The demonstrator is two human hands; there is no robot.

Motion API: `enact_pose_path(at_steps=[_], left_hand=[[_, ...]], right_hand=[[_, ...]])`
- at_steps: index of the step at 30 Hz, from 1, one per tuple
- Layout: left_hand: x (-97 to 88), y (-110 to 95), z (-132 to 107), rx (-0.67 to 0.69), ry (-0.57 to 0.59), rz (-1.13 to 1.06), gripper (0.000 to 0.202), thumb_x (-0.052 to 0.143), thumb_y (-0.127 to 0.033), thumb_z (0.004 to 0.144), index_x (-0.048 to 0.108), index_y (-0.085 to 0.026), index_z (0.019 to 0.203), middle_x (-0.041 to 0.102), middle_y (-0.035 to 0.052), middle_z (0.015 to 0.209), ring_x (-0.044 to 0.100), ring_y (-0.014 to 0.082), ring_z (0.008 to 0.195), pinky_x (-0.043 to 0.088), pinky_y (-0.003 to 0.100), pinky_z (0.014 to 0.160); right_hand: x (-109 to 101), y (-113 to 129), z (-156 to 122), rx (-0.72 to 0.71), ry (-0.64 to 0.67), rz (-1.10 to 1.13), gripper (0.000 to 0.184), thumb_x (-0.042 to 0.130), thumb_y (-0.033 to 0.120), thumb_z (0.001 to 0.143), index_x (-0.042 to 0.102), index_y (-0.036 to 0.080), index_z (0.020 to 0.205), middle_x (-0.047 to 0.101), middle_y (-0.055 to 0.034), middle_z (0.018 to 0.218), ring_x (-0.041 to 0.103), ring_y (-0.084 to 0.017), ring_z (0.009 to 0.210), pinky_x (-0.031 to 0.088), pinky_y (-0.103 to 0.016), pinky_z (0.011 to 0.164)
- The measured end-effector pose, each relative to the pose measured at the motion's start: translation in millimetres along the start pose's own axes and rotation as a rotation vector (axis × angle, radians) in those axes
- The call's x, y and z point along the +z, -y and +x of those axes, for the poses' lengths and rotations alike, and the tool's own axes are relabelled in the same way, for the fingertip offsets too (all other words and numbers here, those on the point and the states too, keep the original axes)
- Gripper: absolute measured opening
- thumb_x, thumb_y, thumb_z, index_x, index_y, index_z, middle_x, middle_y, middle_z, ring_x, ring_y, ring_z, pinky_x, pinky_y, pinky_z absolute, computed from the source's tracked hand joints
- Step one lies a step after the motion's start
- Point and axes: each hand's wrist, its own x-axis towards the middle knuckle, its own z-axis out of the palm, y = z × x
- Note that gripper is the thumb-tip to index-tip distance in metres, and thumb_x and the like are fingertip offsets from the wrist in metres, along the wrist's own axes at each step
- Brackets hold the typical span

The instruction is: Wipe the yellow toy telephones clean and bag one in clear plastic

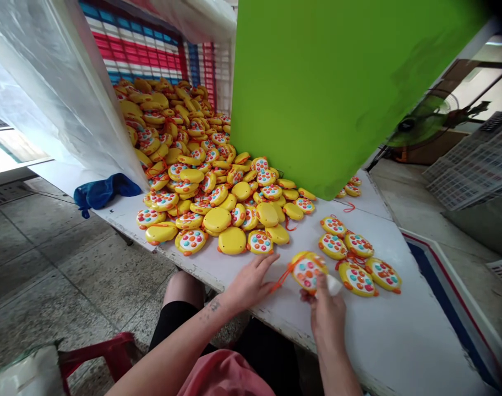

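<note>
My right hand [327, 313] grips a rounded yellow toy [307, 270] just above the white table, thumb on top and fingers beneath. Its upturned white face carries coloured buttons. Something small and white [334, 286], perhaps a cloth, is in the same hand. From the toy's left side an orange cord [282, 278] runs toward my left hand [251, 283]. That hand's fingers are stretched out and apart, and its thumb is at the cord's end; whether it touches is unclear. Several similar toys [357, 279] lie right of my right hand, button side up.
A large heap of the same toys [218, 220] spills from a striped, mesh-lined container [139, 52] onto the table [403, 335]. A green board [317, 93] rises behind. Blue cloth [106, 192] lies at the left edge; a red stool [119, 355] and a fan [424, 118] stand nearby.
</note>
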Motion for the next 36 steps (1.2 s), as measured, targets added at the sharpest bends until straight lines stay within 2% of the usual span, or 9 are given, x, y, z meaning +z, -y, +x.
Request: enact_pose_path(at_steps=[2, 6, 11, 17, 20, 23, 26, 30, 36], left_hand=[[-3.3, 5.9, 12.8, 0.017, -0.090, 0.252, 0.059, 0.059, -0.028, 0.088, 0.036, -0.023, 0.142, 0.043, 0.0144, 0.142, 0.040, 0.0309, 0.132, 0.033, 0.053, 0.109], [8.3, 16.1, 27.5, -0.059, -0.146, 0.496, 0.057, 0.065, -0.020, 0.082, 0.042, -0.016, 0.134, 0.039, 0.0188, 0.145, 0.023, 0.0389, 0.141, 0.026, 0.060, 0.110], [24.2, 4.8, 16.3, -0.049, -0.084, 0.597, 0.022, 0.055, -0.017, 0.087, 0.058, -0.019, 0.109, 0.055, 0.0120, 0.122, 0.037, 0.0367, 0.129, 0.033, 0.058, 0.103], [20.0, -9.7, -5.2, 0.138, 0.005, 0.313, 0.013, 0.052, -0.030, 0.092, 0.060, -0.020, 0.092, 0.060, 0.0070, 0.096, 0.049, 0.0240, 0.102, 0.043, 0.042, 0.094], [19.5, -6.7, -11.7, 0.158, -0.057, 0.097, 0.017, 0.057, -0.034, 0.090, 0.059, -0.020, 0.100, 0.057, 0.0081, 0.103, 0.051, 0.0219, 0.103, 0.045, 0.038, 0.093], [18.8, -3.0, -12.8, 0.032, -0.235, -0.067, 0.052, 0.070, -0.042, 0.079, 0.049, -0.020, 0.122, 0.045, 0.0131, 0.127, 0.045, 0.0268, 0.121, 0.043, 0.043, 0.102], [15.3, -1.8, -10.8, -0.036, -0.197, -0.251, 0.081, 0.072, -0.050, 0.075, 0.033, -0.020, 0.140, 0.037, 0.0161, 0.141, 0.041, 0.0311, 0.129, 0.040, 0.046, 0.106], [9.8, -2.6, -9.5, -0.054, -0.005, -0.355, 0.072, 0.052, -0.047, 0.091, 0.019, -0.020, 0.149, 0.043, 0.0139, 0.144, 0.045, 0.0280, 0.129, 0.038, 0.044, 0.109], [8.4, -3.3, -11.0, -0.090, 0.017, -0.226, 0.064, 0.048, -0.047, 0.093, 0.026, -0.021, 0.147, 0.044, 0.0124, 0.145, 0.047, 0.0271, 0.129, 0.038, 0.042, 0.108]], right_hand=[[-4.7, 6.8, 7.7, 0.012, -0.082, 0.169, 0.050, 0.073, 0.052, 0.072, 0.059, 0.019, 0.107, 0.069, -0.0023, 0.080, 0.068, -0.018, 0.063, 0.058, -0.031, 0.059], [-3.3, 4.8, 1.6, 0.106, 0.079, 0.145, 0.061, 0.070, 0.053, 0.076, 0.055, 0.017, 0.122, 0.068, -0.0136, 0.111, 0.071, -0.024, 0.085, 0.060, -0.035, 0.072], [9.0, -14.3, -12.2, 0.074, 0.255, -0.057, 0.068, 0.074, 0.051, 0.072, 0.055, 0.016, 0.128, 0.060, -0.0130, 0.128, 0.068, -0.028, 0.096, 0.061, -0.037, 0.074], [12.5, -8.0, -6.7, -0.001, 0.336, -0.283, 0.065, 0.068, 0.055, 0.076, 0.058, 0.015, 0.126, 0.070, -0.0086, 0.103, 0.066, -0.024, 0.080, 0.056, -0.029, 0.055], [12.7, -4.3, -9.3, -0.015, 0.358, -0.354, 0.056, 0.066, 0.056, 0.078, 0.064, 0.014, 0.114, 0.071, -0.0072, 0.090, 0.065, -0.023, 0.073, 0.051, -0.027, 0.051], [10.8, -6.7, -13.2, -0.056, 0.360, -0.327, 0.047, 0.066, 0.054, 0.079, 0.066, 0.014, 0.104, 0.072, -0.0082, 0.092, 0.066, -0.025, 0.083, 0.054, -0.031, 0.065], [6.9, -11.9, -14.8, -0.114, 0.403, -0.257, 0.046, 0.067, 0.050, 0.080, 0.065, 0.017, 0.112, 0.071, -0.0079, 0.105, 0.064, -0.026, 0.098, 0.052, -0.035, 0.083], [2.5, -15.7, -14.9, -0.148, 0.442, -0.229, 0.048, 0.064, 0.048, 0.084, 0.060, 0.021, 0.123, 0.067, -0.0082, 0.118, 0.062, -0.027, 0.106, 0.050, -0.038, 0.091], [4.5, -14.7, -18.6, -0.242, 0.452, -0.282, 0.055, 0.067, 0.046, 0.082, 0.056, 0.022, 0.130, 0.060, -0.0098, 0.129, 0.058, -0.027, 0.113, 0.050, -0.038, 0.094]])
